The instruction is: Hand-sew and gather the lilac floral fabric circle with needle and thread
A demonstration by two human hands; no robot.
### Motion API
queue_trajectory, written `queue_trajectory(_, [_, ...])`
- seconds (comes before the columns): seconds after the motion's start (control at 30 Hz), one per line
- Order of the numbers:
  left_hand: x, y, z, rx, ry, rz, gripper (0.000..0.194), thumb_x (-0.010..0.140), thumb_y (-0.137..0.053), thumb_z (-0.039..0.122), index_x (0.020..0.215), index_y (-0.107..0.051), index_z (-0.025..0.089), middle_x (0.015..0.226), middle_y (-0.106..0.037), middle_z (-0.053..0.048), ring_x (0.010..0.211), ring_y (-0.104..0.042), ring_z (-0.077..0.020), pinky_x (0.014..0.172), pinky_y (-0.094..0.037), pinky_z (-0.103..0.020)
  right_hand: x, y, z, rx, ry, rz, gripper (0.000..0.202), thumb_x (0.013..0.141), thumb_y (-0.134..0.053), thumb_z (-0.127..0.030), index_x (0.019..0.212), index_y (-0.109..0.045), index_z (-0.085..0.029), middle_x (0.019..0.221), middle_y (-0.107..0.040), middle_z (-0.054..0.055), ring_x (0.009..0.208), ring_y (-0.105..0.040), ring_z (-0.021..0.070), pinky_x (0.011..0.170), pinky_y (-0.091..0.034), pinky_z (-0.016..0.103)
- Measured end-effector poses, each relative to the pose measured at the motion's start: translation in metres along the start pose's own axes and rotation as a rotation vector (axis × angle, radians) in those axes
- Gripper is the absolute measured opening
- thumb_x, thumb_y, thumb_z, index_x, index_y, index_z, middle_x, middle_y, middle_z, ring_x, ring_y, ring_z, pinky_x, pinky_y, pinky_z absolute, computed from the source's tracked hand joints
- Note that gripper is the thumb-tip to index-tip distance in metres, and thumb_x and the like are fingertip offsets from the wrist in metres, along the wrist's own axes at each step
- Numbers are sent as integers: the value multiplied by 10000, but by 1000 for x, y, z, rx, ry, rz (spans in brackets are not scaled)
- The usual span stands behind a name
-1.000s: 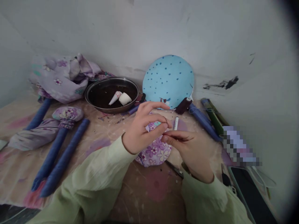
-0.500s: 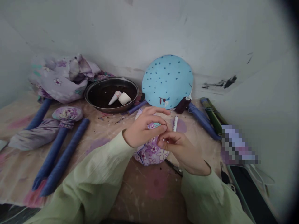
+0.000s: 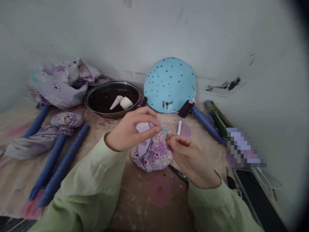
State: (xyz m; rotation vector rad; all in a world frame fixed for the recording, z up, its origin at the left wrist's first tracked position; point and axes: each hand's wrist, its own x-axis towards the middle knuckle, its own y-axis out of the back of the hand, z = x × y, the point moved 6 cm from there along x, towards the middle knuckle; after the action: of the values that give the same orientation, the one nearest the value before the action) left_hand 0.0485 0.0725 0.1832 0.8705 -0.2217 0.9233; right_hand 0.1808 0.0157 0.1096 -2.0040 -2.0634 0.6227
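A rounded piece of purple flowered fabric with a dark blue line across it lies on the table in front of me. Over its upper left part is my left hand, thumb and forefinger pinched together on something too small to make out. My right hand is at the fabric's right edge, its thumb and fingertips closed on something I cannot make out. A gap separates the two hands. Behind my right hand lies a white marker, and scissors lie partly beneath it.
At the back stand a metal pan holding white objects, a blue dotted disc and a dark thread spool. Blue wrapped rods and bundled cloth are left. A phone and green stalks are right.
My hands have drawn apart: the left one moved left, and the right one shifted slightly right and down. More of the flowered fabric shows between them. The whole view has shifted a little.
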Motion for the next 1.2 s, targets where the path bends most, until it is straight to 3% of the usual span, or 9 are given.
queue_trajectory(0.13, [-2,-7,20,-40,-134,-64,103,814,-601,197,872,-686,183,814,-679,-52,746,-622,-131,709,-507,-238,-2,1,1,10,-1,18,126,624,-790,-350,612,-711,-253,721,-586,-25,712,-493,115,681,-388,263])
queue_trajectory(0.27, [-4,-14,25,20,-187,-88,107,828,-579,195,855,-681,183,800,-688,-59,763,-626,-148,713,-508,-262,-4,1,-1,20,4,40,108,627,-787,-329,615,-716,-249,738,-591,-18,750,-507,125,710,-396,264])
queue_trajectory(0.7, [-4,-19,31,231,-180,44,122,740,-529,128,658,-586,198,625,-632,-16,626,-570,-148,643,-448,-302,-5,3,-4,-96,84,78,89,656,-765,-329,632,-717,-259,767,-576,-13,771,-511,133,743,-424,279])
queue_trajectory(0.87, [-3,-17,28,113,-109,26,97,756,-553,154,696,-605,211,642,-629,-12,634,-569,-147,648,-460,-293,-5,3,-5,-59,71,81,94,637,-772,-337,623,-714,-264,757,-608,-10,754,-529,143,735,-438,291])
queue_trajectory(1.0, [-4,-16,21,-75,-4,108,46,784,-607,199,766,-647,184,712,-642,-33,655,-572,-136,653,-475,-274,-2,7,-1,132,36,173,130,593,-795,-350,623,-701,-265,761,-640,-25,753,-551,135,752,-448,286])
queue_trajectory(1.1, [-5,-25,15,-170,53,101,71,778,-641,207,785,-683,151,709,-647,-41,655,-567,-124,654,-480,-260,-1,9,4,260,11,244,156,593,-794,-358,634,-678,-262,762,-638,-25,773,-567,152,764,-466,307])
queue_trajectory(1.2, [-5,-36,11,-262,121,89,92,744,-685,223,791,-707,148,708,-660,-39,641,-578,-119,633,-488,-246,-3,7,6,292,20,263,137,677,-739,-361,655,-648,-260,778,-632,-11,827,-584,176,788,-478,332])
